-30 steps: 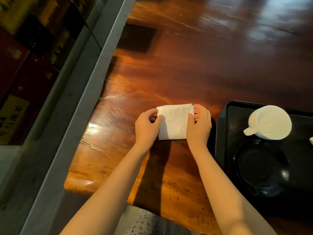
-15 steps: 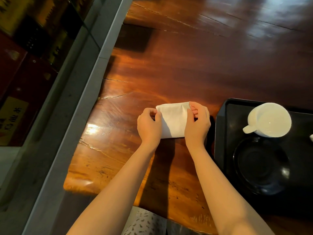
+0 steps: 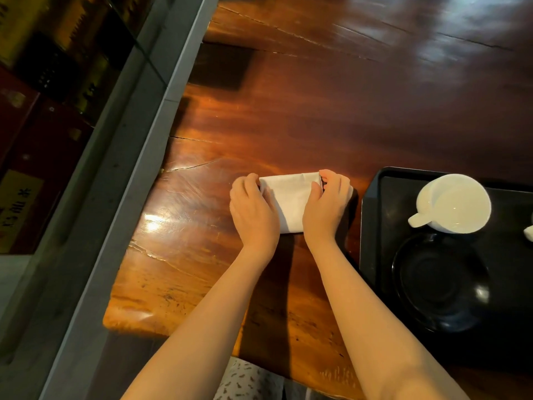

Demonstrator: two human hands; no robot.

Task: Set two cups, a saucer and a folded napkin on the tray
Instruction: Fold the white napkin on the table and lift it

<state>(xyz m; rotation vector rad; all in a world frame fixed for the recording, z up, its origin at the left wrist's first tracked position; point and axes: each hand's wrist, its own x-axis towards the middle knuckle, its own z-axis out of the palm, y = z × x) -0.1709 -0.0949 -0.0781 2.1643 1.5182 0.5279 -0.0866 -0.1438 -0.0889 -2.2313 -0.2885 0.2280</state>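
A white napkin (image 3: 290, 202) lies folded on the wooden table, left of a black tray (image 3: 372, 226). My left hand (image 3: 252, 215) grips its left edge and my right hand (image 3: 324, 207) grips its right edge, the far fold curling up between the fingers. A white cup (image 3: 452, 203) stands at the far end of the tray with its handle pointing left. A black saucer (image 3: 441, 282) sits near it, closer to me. A sliver of a second white cup (image 3: 529, 233) shows at the right frame edge.
The glossy wooden table (image 3: 317, 111) stretches far ahead, with cracks in its surface and its left edge near a grey ledge (image 3: 115, 168). Dark cabinets with boxes stand beyond that ledge.
The hands have drawn closer together on the napkin, and its far edge has lifted and rolled toward me, making the napkin narrower.
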